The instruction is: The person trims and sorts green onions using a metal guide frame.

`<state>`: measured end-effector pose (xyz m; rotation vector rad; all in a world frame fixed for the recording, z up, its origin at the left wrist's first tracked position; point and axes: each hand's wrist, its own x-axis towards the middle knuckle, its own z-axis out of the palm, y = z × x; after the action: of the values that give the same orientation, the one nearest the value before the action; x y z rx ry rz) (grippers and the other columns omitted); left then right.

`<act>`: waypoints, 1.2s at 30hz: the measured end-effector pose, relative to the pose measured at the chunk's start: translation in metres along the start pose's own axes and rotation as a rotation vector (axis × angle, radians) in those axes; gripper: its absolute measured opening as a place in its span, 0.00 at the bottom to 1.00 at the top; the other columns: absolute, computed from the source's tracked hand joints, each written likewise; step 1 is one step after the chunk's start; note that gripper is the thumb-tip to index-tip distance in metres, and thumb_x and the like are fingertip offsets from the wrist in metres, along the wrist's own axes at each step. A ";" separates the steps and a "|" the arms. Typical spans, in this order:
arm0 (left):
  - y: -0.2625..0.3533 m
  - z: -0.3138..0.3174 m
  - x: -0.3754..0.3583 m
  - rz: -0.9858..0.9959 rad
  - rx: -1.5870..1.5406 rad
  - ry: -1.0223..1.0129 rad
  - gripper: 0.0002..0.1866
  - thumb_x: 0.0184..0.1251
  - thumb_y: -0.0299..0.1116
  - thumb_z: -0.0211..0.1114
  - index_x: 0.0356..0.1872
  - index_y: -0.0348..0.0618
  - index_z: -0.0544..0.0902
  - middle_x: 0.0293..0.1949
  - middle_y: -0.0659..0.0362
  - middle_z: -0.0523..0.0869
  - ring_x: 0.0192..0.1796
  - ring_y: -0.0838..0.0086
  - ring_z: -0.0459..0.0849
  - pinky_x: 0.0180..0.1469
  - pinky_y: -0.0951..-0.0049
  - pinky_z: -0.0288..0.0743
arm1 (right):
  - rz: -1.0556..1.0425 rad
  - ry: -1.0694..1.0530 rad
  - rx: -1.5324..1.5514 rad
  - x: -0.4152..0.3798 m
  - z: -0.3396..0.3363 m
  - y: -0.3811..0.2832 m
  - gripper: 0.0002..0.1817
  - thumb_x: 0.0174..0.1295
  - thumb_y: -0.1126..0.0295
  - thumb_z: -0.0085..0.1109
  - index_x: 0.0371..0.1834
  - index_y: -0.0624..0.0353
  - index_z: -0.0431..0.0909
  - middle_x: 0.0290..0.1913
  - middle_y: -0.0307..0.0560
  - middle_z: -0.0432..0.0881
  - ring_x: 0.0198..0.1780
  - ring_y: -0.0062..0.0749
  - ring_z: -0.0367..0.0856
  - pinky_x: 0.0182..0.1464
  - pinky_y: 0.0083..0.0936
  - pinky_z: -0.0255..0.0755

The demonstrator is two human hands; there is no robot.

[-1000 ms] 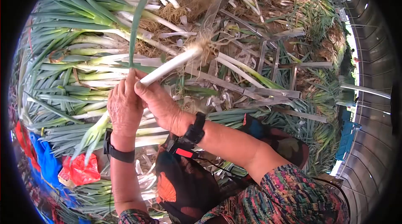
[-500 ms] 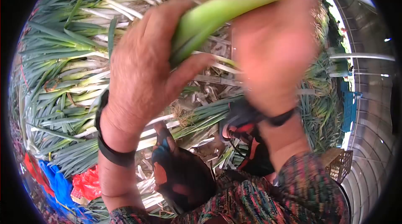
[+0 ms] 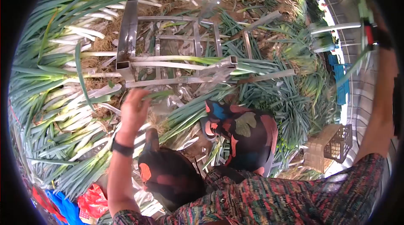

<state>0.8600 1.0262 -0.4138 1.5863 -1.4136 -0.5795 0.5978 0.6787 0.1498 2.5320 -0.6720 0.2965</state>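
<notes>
My left hand (image 3: 134,109) is raised over the left knee, its fingers closed around one end of a loose green leaf strip (image 3: 160,94). Far to the right, my right arm reaches up to the dark edge of the view, where my right hand (image 3: 378,18) is dim and partly cut off. A blurred green onion (image 3: 362,10) hangs in the air by that hand, its leaves trailing down; the fingers around it are hard to make out. Two long green onions (image 3: 168,63) lie across a metal frame (image 3: 128,31) in front of me.
Piled green onions (image 3: 71,86) with white stems and roots lie along the left, and bundles (image 3: 290,103) on the right. A beige crate (image 3: 320,147) and a blue crate (image 3: 341,82) stand at right. Red plastic (image 3: 92,199) lies at lower left. My knees (image 3: 248,136) are close below.
My hands have parted from the green onion they both handled. My right hand swung far right with a green onion; the left dropped lower with a leaf strip. The metal frame came into view.
</notes>
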 end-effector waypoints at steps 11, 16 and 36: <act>-0.069 0.102 0.122 0.123 0.603 -0.092 0.23 0.67 0.46 0.62 0.58 0.45 0.77 0.55 0.54 0.80 0.61 0.59 0.75 0.70 0.50 0.59 | -0.085 -0.608 0.534 -0.111 0.387 -0.180 0.28 0.64 0.68 0.62 0.68 0.33 0.74 0.45 0.43 0.84 0.45 0.43 0.84 0.47 0.36 0.77; -0.075 0.101 0.094 0.108 0.544 -0.016 0.19 0.63 0.45 0.65 0.51 0.46 0.80 0.45 0.56 0.82 0.54 0.62 0.78 0.68 0.51 0.61 | 0.020 -0.865 0.630 -0.123 0.483 -0.223 0.26 0.66 0.60 0.58 0.68 0.30 0.73 0.50 0.47 0.84 0.51 0.46 0.83 0.55 0.40 0.76; -0.069 0.096 0.107 0.029 0.539 0.066 0.30 0.56 0.50 0.70 0.57 0.43 0.78 0.66 0.50 0.73 0.71 0.54 0.66 0.73 0.46 0.50 | -0.234 -0.667 0.605 -0.191 0.506 -0.273 0.25 0.64 0.60 0.56 0.66 0.46 0.75 0.48 0.51 0.76 0.53 0.47 0.73 0.58 0.42 0.66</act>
<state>0.8427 0.8898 -0.4956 1.9733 -1.6246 -0.1234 0.6147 0.6987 -0.4555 3.2820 -0.5581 -0.5363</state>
